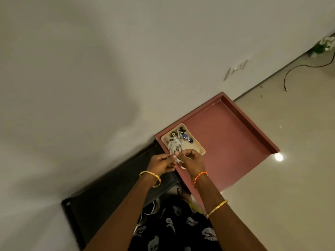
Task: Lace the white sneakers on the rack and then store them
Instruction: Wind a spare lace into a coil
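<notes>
Pinching one white lace [174,148], two hands [164,163] [192,160].

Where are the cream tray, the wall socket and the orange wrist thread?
cream tray [199,149]: head view, bare floor near its right corner.
wall socket [236,68]: head view, middle of the white plate.
orange wrist thread [199,175]: head view, band across the right wrist.

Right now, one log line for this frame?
stage: handling white lace | left hand: pinching lace | right hand: pinching lace | over: cream tray on red cabinet top | sneakers: not in view
</notes>
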`<act>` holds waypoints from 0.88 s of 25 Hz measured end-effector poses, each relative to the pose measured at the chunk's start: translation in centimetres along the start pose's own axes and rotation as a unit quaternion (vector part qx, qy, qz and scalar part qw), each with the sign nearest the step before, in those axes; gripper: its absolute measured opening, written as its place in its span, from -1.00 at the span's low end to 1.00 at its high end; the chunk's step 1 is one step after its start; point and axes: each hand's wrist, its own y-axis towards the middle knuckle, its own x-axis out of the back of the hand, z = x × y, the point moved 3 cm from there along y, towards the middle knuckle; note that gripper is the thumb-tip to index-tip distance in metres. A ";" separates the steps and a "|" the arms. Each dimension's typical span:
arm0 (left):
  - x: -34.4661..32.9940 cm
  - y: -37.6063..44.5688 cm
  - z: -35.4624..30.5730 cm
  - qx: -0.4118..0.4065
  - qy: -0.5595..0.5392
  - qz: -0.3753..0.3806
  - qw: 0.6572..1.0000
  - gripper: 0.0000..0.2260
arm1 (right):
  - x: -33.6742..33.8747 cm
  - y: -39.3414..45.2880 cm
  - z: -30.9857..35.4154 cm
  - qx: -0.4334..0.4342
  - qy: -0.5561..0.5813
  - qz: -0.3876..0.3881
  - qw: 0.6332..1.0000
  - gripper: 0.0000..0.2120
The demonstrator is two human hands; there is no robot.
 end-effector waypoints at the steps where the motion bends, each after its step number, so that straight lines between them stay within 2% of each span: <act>1: -1.2 1.9 0.6 0.021 0.005 -0.005 1.000 -0.92 | 1.0 1.8 -1.0 -0.007 -0.008 -0.018 1.000 -0.87; 6: -6.7 11.0 3.5 0.148 0.031 -0.024 0.988 -0.89 | 4.9 9.9 -5.6 -0.022 -0.118 -0.117 0.986 -0.87; 9: -8.7 15.1 5.0 0.188 0.038 -0.028 0.981 -0.89 | 6.0 13.6 -6.2 -0.003 -0.221 -0.157 0.962 -0.83; 14: -10.1 18.9 6.2 0.204 0.073 -0.053 0.975 -0.91 | 6.2 17.9 -6.2 0.034 -0.371 -0.132 0.918 -0.73; 16: -10.1 19.5 6.9 0.200 0.098 -0.062 0.973 -0.87 | 5.8 18.5 -6.3 0.053 -0.450 -0.094 0.887 -0.72; 18: -10.0 19.4 7.2 0.182 0.135 -0.068 0.972 -0.84 | 5.5 18.2 -6.8 0.069 -0.561 -0.062 0.823 -0.73; 20: -9.7 17.9 6.5 0.130 0.244 -0.076 0.958 -0.81 | 5.4 17.3 -7.3 0.106 -0.630 -0.098 0.763 -0.79; 22: -9.1 16.5 6.1 0.050 0.388 -0.107 0.914 -0.77 | 5.7 16.9 -8.0 0.151 -0.632 -0.156 0.744 -0.81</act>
